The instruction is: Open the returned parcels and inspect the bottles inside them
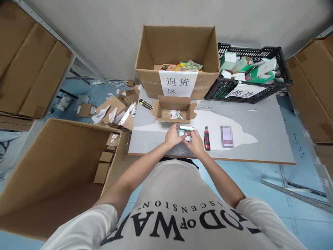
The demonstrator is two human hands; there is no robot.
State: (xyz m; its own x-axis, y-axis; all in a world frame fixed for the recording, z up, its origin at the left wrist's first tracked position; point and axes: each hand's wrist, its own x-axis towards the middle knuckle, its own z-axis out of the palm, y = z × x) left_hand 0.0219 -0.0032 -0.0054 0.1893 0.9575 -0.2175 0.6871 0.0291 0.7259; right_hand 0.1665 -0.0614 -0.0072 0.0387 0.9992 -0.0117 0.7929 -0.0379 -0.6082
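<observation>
- Holding a small white and green box between them, the left hand and the right hand meet at the near middle of the worktop, just above its front edge
- Left hand is closed on the left end of the small box, the fingers bent around it; right hand is closed on the right and near side, so both hands grip the same thing
- Long axis of the box runs left to right, across the person, with its green-edged top side turned away toward the wall; the two hands sit at the two ends of this axis, and neither is clearly nearer than the other
- Just behind the hands, touching or almost touching the small box, stands an open cardboard mailer with its flaps spread; some small item lies inside it, too small to tell what
- To the right of the right hand, near but apart, lies a red utility knife, its long axis pointing away from the person; further right lies a flat blurred card
- A yellow and black knife lies to the left of the mailer, well apart from the hands
- At the back of the worktop stands a big carton with a paper label, and beside it on the right a black crate full of green and white boxes
- On the floor to the left stands a large open carton
</observation>
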